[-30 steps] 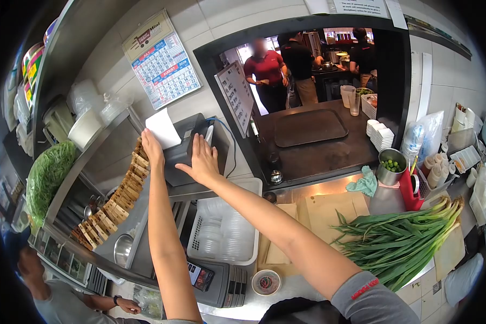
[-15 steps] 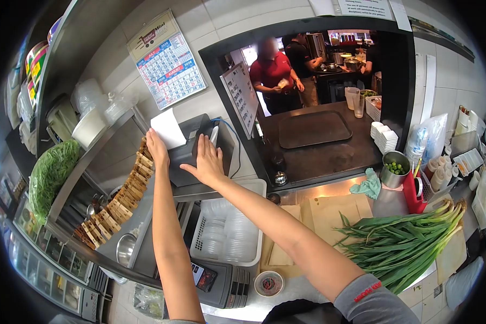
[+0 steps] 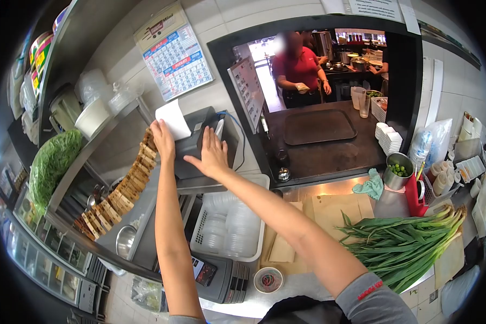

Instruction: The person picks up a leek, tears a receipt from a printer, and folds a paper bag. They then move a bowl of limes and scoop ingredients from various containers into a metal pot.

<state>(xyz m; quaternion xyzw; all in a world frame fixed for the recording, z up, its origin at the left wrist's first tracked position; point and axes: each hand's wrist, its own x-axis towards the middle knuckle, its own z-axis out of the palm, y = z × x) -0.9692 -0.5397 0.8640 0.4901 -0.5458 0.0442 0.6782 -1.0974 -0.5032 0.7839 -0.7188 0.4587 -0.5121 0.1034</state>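
Both hands apart, both at the dark printer [image 3: 188, 144], which sits below the calendar [image 3: 178, 54], left of the serving window [image 3: 407, 81]. We see the left hand [image 3: 164, 140] along its left side, fingers at the lower edge of 1 white paper [image 3: 173, 120] standing up from the top; we can't tell if they pinch it. Right hand [image 3: 214, 155] lies palm down, fingers extended, on the casing, we'd guess to steady it. Clothespins [image 3: 116, 204] run just beside the left hand, presumably for easy reach.
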